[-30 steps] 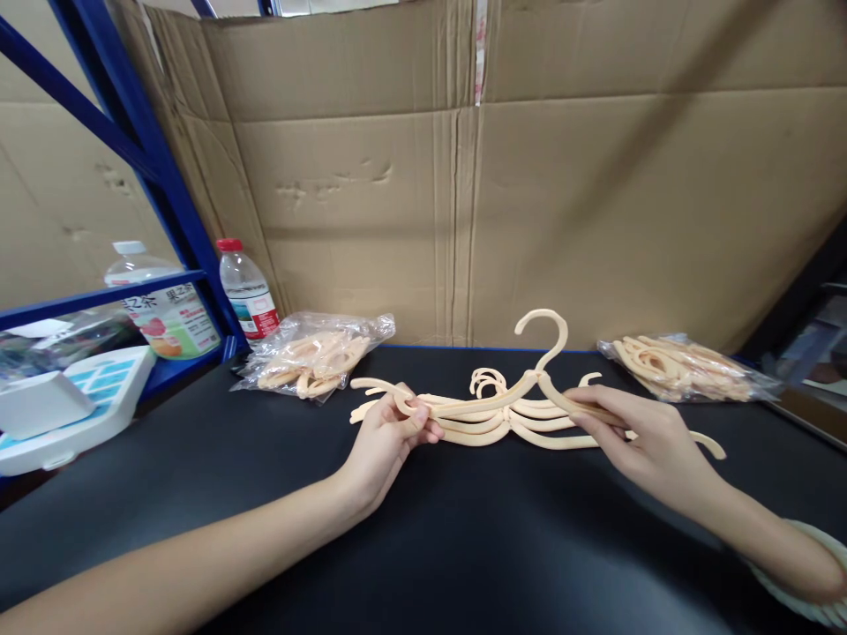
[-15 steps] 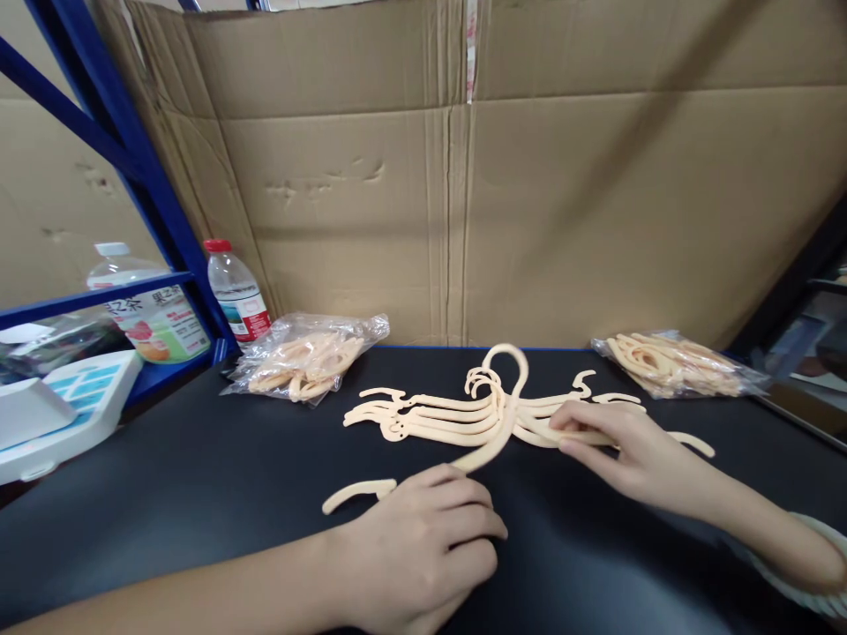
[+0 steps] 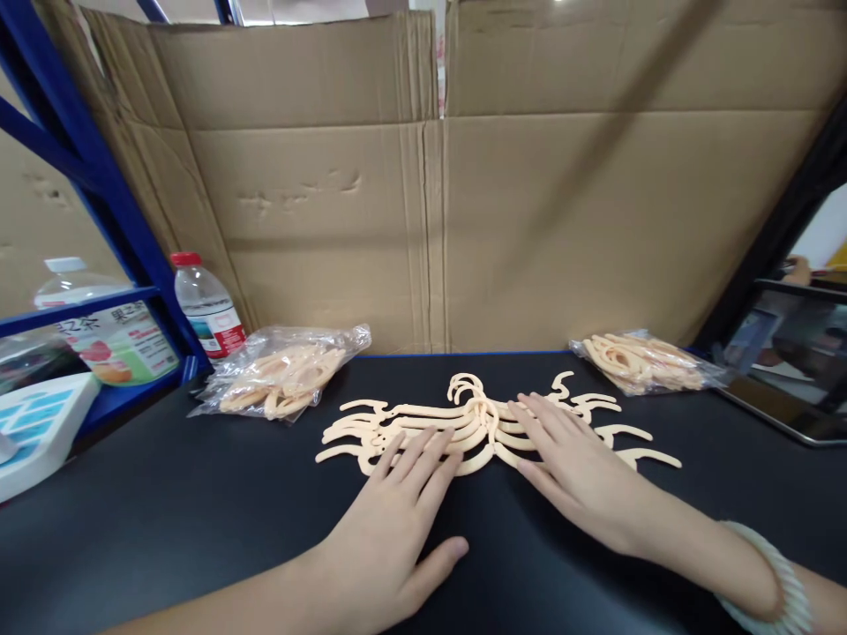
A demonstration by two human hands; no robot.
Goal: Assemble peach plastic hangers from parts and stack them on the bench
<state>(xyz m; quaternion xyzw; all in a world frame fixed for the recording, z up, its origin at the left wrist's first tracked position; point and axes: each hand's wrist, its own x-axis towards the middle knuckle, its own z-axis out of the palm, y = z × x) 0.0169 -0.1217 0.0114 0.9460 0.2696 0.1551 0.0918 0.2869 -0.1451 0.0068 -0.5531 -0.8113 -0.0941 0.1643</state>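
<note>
Two flat hands are pressing down on a pile of hangers [image 3: 476, 423] that is lying in the middle of the black table [image 3: 165, 511]. I am laying my left hand [image 3: 390, 520] palm down with the fingers spread and straight, their tips resting on the left half of the pile while the thumb is sticking out to the right on the bare tabletop. I am resting my right hand [image 3: 575, 472] the same way, fingers stretched out and slightly apart over the right half of the pile, gripping nothing. The hangers are cream-coloured plastic, stacked loosely on one another (their hooks are bunching together at the far middle of the pile, between my two hands), and their curved ends are fanning out to both sides past my fingers. A pale beaded bracelet [image 3: 774, 586] is sitting on my right wrist.

A clear bag of hangers [image 3: 284, 379] is lying at the back left of the table, and a second bag of hangers [image 3: 641, 362] is lying at the back right, both well apart from the pile. A water bottle [image 3: 205, 304] with a red cap is standing upright just beside the left bag, against a blue shelf frame [image 3: 86, 168]. A cardboard wall [image 3: 430, 194] is standing along the far edge of the table. A tablet [image 3: 787, 362] is leaning at the far right.
</note>
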